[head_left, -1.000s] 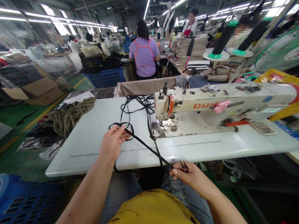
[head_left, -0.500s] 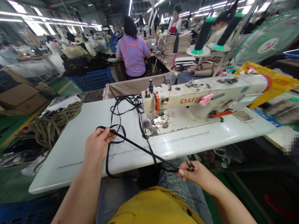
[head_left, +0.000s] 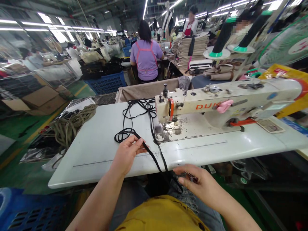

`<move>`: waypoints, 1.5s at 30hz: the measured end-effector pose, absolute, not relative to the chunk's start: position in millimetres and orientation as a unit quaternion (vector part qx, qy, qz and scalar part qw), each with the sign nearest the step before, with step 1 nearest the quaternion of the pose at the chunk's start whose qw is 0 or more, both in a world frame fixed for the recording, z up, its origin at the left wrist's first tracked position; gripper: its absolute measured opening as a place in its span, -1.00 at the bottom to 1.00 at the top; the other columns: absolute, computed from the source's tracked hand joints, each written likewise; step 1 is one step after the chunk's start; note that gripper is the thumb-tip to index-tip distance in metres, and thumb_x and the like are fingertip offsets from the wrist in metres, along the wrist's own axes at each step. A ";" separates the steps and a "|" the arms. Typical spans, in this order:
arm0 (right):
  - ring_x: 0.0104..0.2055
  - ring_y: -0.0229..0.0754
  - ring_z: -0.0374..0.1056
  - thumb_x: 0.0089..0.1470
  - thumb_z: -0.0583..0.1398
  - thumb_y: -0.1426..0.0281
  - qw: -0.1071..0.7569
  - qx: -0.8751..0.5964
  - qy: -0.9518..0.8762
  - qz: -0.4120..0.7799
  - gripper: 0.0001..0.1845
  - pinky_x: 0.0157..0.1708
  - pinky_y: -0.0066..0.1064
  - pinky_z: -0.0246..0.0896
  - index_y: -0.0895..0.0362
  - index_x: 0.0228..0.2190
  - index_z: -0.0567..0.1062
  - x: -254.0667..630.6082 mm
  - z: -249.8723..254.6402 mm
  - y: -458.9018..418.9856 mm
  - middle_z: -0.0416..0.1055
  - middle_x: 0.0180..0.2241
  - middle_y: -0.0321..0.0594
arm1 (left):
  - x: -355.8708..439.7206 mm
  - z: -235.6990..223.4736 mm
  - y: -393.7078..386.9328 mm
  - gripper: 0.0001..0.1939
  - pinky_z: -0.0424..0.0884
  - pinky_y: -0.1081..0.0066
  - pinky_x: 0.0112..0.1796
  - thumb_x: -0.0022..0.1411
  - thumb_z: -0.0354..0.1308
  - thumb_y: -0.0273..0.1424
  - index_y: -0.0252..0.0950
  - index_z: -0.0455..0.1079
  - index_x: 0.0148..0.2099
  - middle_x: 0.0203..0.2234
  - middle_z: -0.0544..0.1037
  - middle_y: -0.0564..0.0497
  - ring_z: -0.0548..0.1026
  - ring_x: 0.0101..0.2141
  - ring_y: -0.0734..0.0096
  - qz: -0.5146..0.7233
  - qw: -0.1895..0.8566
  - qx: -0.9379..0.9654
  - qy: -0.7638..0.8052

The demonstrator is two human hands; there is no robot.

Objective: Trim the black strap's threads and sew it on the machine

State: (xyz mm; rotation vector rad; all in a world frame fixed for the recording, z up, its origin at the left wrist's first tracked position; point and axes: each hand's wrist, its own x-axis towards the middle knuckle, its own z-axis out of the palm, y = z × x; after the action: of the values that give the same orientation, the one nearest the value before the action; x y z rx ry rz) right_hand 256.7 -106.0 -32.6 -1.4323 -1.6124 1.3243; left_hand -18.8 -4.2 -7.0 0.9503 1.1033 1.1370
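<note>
Over the front part of the white sewing table (head_left: 96,150), my left hand (head_left: 128,152) pinches a narrow black strap (head_left: 154,157). The strap sags from those fingers over the table's edge towards my lap. Its other loops lie on the table behind the hand and beside the sewing machine (head_left: 190,128). My right hand (head_left: 196,181) is just off the front edge, thumb and forefinger apart, close to the hanging strap but seemingly not gripping it. Small thread snips (head_left: 192,176) sit in its palm, mostly hidden by the fingers.
Olive cord (head_left: 72,123) is heaped at the table's left. A blue basket (head_left: 31,208) stands low on the left. Behind the table is a fabric-lined bin (head_left: 146,89); beyond it a person in a purple shirt (head_left: 146,61) sits. Black thread cones (head_left: 221,38) stand at the right.
The strap, earlier stretched taut between both hands, now hangs slack. My right hand has let go of it and opened its fingertips. My left hand has come nearer the right one.
</note>
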 end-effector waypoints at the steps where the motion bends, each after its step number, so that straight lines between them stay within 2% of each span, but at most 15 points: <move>1: -0.10 -0.01 0.50 0.20 0.29 0.23 0.320 -0.527 -0.620 0.485 -0.75 -0.04 -0.22 0.37 -0.01 -0.13 0.69 249.3 -26.1 -101.9 0.61 -0.09 -0.13 | -14.5 -7.0 -8.0 -0.63 0.62 0.31 -0.28 0.08 0.48 -0.12 -0.30 0.49 -0.41 -0.43 0.59 -0.01 0.60 -0.36 0.31 0.479 0.609 0.419 0.473; 4: -0.28 -0.16 0.43 0.24 0.25 0.26 0.376 -0.509 -0.627 0.454 -0.70 -0.23 -0.32 0.35 0.00 -0.01 0.61 228.4 -11.6 -89.3 0.54 -0.01 -0.13 | -5.9 -7.9 -17.6 -0.64 0.61 0.30 -0.27 0.15 0.42 -0.09 -0.27 0.49 -0.39 -0.39 0.62 -0.02 0.62 -0.34 0.28 0.437 0.625 0.452 0.464; 6: -0.31 -0.20 0.40 0.20 0.30 0.27 0.387 -0.506 -0.627 0.449 -0.56 -0.26 -0.34 0.32 -0.01 0.12 0.52 216.8 -7.5 -80.8 0.51 0.04 -0.12 | -2.2 -8.1 -22.7 -0.65 0.61 0.28 -0.25 0.20 0.37 -0.07 -0.25 0.48 -0.37 -0.39 0.64 -0.02 0.63 -0.35 0.26 0.404 0.629 0.481 0.458; 8: -0.31 -0.18 0.41 0.15 0.34 0.28 0.373 -0.502 -0.638 0.449 -0.49 -0.26 -0.34 0.30 0.01 0.13 0.50 207.6 -8.0 -72.7 0.54 -0.01 -0.15 | 0.5 -8.0 -26.6 -0.65 0.61 0.25 -0.23 0.23 0.34 -0.06 -0.23 0.45 -0.36 -0.41 0.65 -0.02 0.65 -0.36 0.23 0.380 0.621 0.512 0.457; 12: -0.33 -0.13 0.37 0.22 0.27 0.28 0.345 -0.508 -0.669 0.419 -0.86 -0.27 -0.33 0.22 0.04 -0.27 0.62 199.3 -15.5 -62.0 0.53 -0.37 -0.24 | 2.5 -8.4 -29.0 -0.61 0.59 0.26 -0.31 0.21 0.33 -0.03 -0.21 0.37 -0.40 -0.49 0.62 -0.01 0.67 -0.42 0.17 0.382 0.567 0.541 0.490; 15: -0.33 -0.13 0.34 0.25 0.20 0.29 0.331 -0.513 -0.673 0.417 -0.75 -0.30 -0.33 0.18 0.06 -0.46 0.55 202.3 -19.9 -61.3 0.46 -0.45 -0.25 | 0.6 -9.1 -26.6 -0.58 0.59 0.25 -0.33 0.15 0.35 -0.01 -0.19 0.30 -0.42 -0.52 0.61 0.00 0.66 -0.46 0.16 0.399 0.562 0.518 0.507; 19: -0.37 -0.16 0.29 0.22 0.19 0.28 0.320 -0.493 -0.634 0.504 -0.78 -0.32 -0.36 0.17 0.06 -0.42 0.55 210.4 -19.3 -64.6 0.39 -0.48 -0.29 | -1.2 -8.6 -23.7 -0.58 0.61 0.18 -0.27 0.09 0.39 -0.01 -0.18 0.31 -0.41 -0.51 0.62 0.00 0.65 -0.45 0.16 0.420 0.583 0.476 0.506; 22: -0.27 -0.12 0.34 0.19 0.20 0.26 0.370 -0.445 -0.607 0.544 -0.77 -0.19 -0.31 0.25 0.07 -0.43 0.58 212.5 -14.7 -66.1 0.42 -0.37 -0.22 | 2.9 -7.4 -24.4 -0.62 0.61 0.19 -0.26 0.08 0.40 -0.04 -0.21 0.40 -0.38 -0.50 0.62 0.00 0.65 -0.40 0.16 0.424 0.604 0.448 0.505; 25: 0.04 0.01 0.34 0.16 0.26 0.20 0.443 -0.391 -0.596 0.544 -0.72 0.07 -0.20 0.22 0.07 -0.51 0.59 207.4 -12.3 -68.3 0.44 0.00 -0.09 | 11.0 -6.3 -28.0 -0.63 0.60 0.23 -0.28 0.05 0.42 -0.07 -0.26 0.48 -0.34 -0.45 0.61 -0.02 0.62 -0.36 0.19 0.409 0.637 0.430 0.492; 27: 0.02 0.00 0.36 0.17 0.27 0.12 0.473 -0.359 -0.549 0.589 -0.66 0.02 -0.21 0.26 0.06 -0.52 0.58 200.0 -15.0 -70.0 0.41 0.13 -0.11 | 16.5 -7.3 -31.3 -0.62 0.59 0.26 -0.29 0.04 0.43 -0.07 -0.28 0.48 -0.35 -0.41 0.61 -0.04 0.59 -0.35 0.24 0.396 0.666 0.420 0.473; 29: -0.28 -0.15 0.35 0.16 0.28 0.04 0.482 -0.337 -0.488 0.645 -0.61 -0.25 -0.31 0.28 0.07 -0.51 0.55 190.8 -20.6 -70.2 0.49 0.02 -0.10 | 20.8 -10.6 -34.6 -0.60 0.54 0.33 -0.33 0.02 0.46 -0.10 -0.29 0.42 -0.41 -0.43 0.58 -0.03 0.54 -0.40 0.32 0.391 0.691 0.402 0.456; 32: -0.57 -0.35 -0.01 0.11 0.32 0.02 0.493 -0.357 -0.413 0.678 -0.62 -0.56 -0.48 -0.09 0.08 -0.45 0.52 176.9 -28.2 -65.6 0.44 -0.40 -0.25 | 25.2 -19.0 -38.6 -0.57 0.50 0.38 -0.31 0.04 0.47 -0.09 -0.28 0.37 -0.43 -0.52 0.50 0.05 0.46 -0.46 0.43 0.401 0.720 0.366 0.432; 35: -0.60 -0.39 -0.16 0.05 0.33 0.12 0.524 -0.401 -0.326 0.677 -0.69 -0.60 -0.51 -0.32 0.10 -0.43 0.47 165.1 -29.2 -60.9 0.29 -0.56 -0.37 | 28.4 -26.3 -39.6 -0.55 0.53 0.30 -0.19 0.12 0.41 -0.01 -0.30 0.43 -0.39 -0.51 0.50 0.03 0.50 -0.41 0.40 0.435 0.719 0.340 0.423; 42: -0.62 -0.41 -0.13 -0.02 0.36 0.16 0.524 -0.419 -0.232 0.704 -0.68 -0.64 -0.51 -0.36 0.09 -0.46 0.41 151.0 -27.1 -75.4 0.22 -0.61 -0.42 | 23.9 -33.9 -19.9 -0.56 0.47 0.42 -0.38 0.00 0.43 -0.04 -0.28 0.38 -0.45 -0.49 0.48 0.06 0.49 -0.45 0.42 0.569 0.566 0.303 0.514; 45: -0.61 -0.42 -0.09 -0.06 0.40 0.15 0.538 -0.429 -0.213 0.694 -0.64 -0.64 -0.52 -0.37 0.10 -0.46 0.40 150.7 -26.0 -77.5 0.25 -0.58 -0.41 | 27.9 -38.8 -11.9 -0.57 0.44 0.45 -0.42 0.01 0.42 -0.06 -0.29 0.37 -0.45 -0.47 0.48 0.07 0.49 -0.46 0.46 0.582 0.547 0.306 0.517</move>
State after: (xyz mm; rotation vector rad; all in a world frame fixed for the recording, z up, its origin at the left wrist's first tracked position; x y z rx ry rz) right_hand 150.7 -77.5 -26.0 -1.0205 -0.5065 1.6505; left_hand 27.9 -11.9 -38.8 0.7251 1.2263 1.3799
